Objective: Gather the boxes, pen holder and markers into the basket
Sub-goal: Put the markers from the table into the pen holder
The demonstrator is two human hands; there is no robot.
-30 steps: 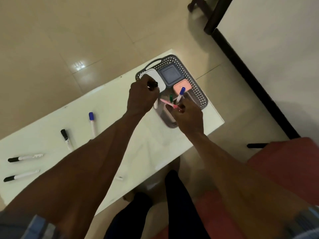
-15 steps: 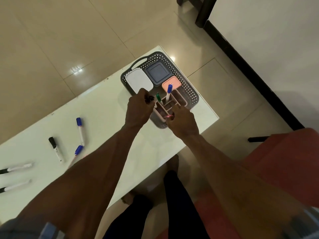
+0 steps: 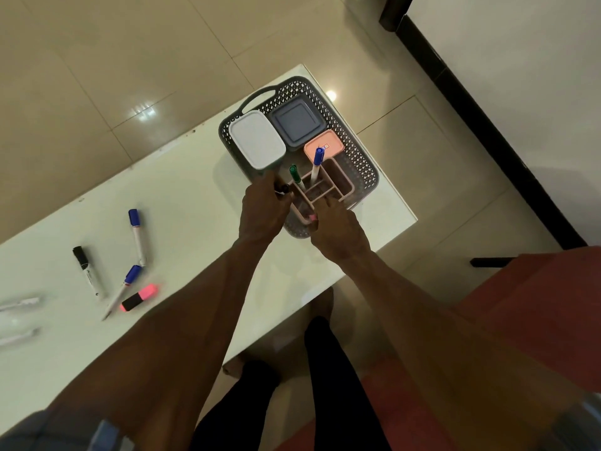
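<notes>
- A pale, glossy bench (image 3: 182, 203) stands on a beige tiled floor (image 3: 97, 60); a dark skirting strip (image 3: 487, 125) runs below the light wall at the right, and red upholstery (image 3: 536, 304) fills the lower right.
- The grey perforated basket (image 3: 364, 164) sits at the bench's far right corner. Inside it lie a white-lidded box (image 3: 257, 139), a grey-lidded box (image 3: 297, 123) and a pink-lidded box (image 3: 328, 145), with the pink pen holder (image 3: 331, 182) at the near end.
- A green marker (image 3: 295, 175) and a blue-capped marker (image 3: 317, 164) stand in the holder.
- The left hand (image 3: 261, 211) has its fingers closed on a black-capped marker (image 3: 283, 188), mostly hidden by the fist.
- The right hand (image 3: 338, 231) pinches a pink pen (image 3: 311, 218) at the holder's near compartment; only its tip shows.
- Toward the bench's left edge lie two blue-capped markers (image 3: 136, 236), a black marker (image 3: 86, 270) and a pink highlighter (image 3: 140, 297); two more pens (image 3: 18, 304) there are blurred and cut off.
</notes>
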